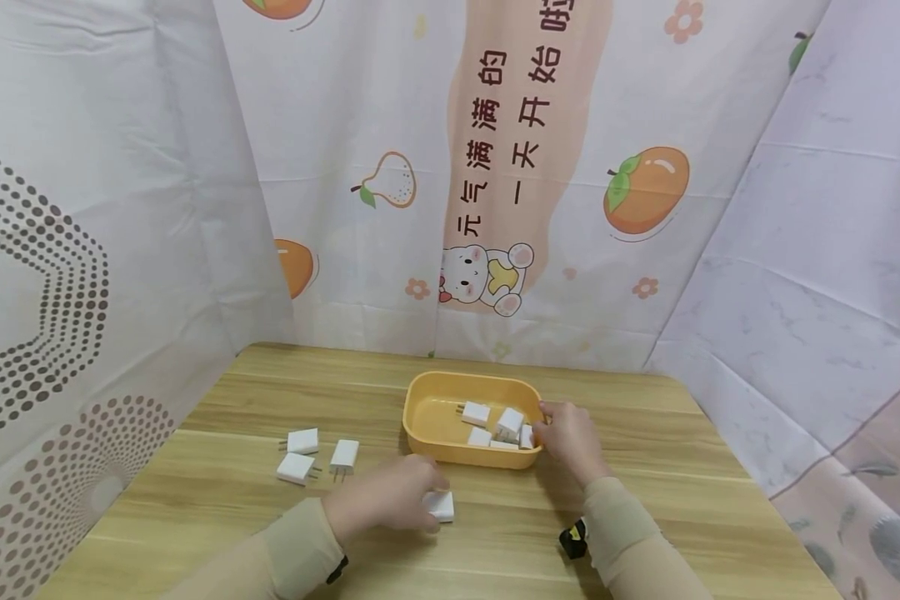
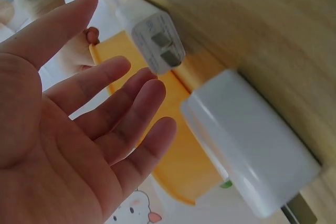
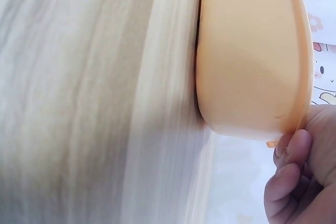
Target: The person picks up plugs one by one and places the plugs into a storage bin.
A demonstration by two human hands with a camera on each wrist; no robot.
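Note:
My left hand is over the table just left of a white charger plug, blurred in the head view. In the left wrist view its fingers are spread and loosely bent, with nothing between them and the thumb. Two charger plugs show there, a near one and one with flat metal prongs. At the right end of a yellow plastic basket, my right hand pinches the rim between thumb and curled fingers. Several white charger plugs lie inside the basket.
Left of my left hand, three more charger plugs lie on the wooden table, prongs pointing different ways. A printed curtain hangs behind the table, with cloth at both sides. A black device is by the right wrist.

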